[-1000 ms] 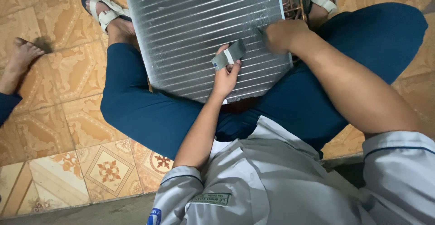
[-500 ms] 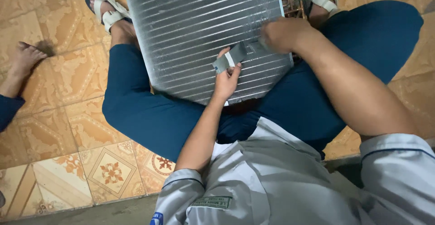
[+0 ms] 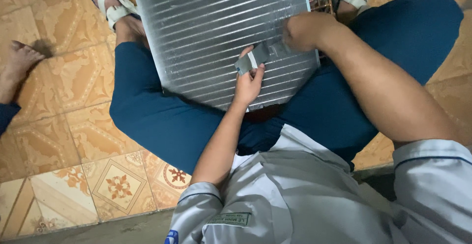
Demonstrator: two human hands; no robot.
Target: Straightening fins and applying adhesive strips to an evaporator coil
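Grey tape, a short dull strip of it [image 3: 259, 57], is stretched between the two hands. The left hand [image 3: 249, 79] pinches its lower end, thumb and fingertips closed on the strip, while the right hand [image 3: 305, 30] is balled over the upper end near the right edge of the ribbed silver metal coil panel [image 3: 216, 32]; whether those fingers actually clamp the tape I cannot tell from here. Compared with a second ago the strip looks pulled out longer and flatter across the fins, the right hand having drawn up and away toward the panel's right edge. The panel itself stays propped on the person's blue-trousered legs [image 3: 162, 121], over the patterned tan floor tiles [image 3: 59, 101]. Someone else's bare foot [image 3: 19, 64] rests well apart at the left.
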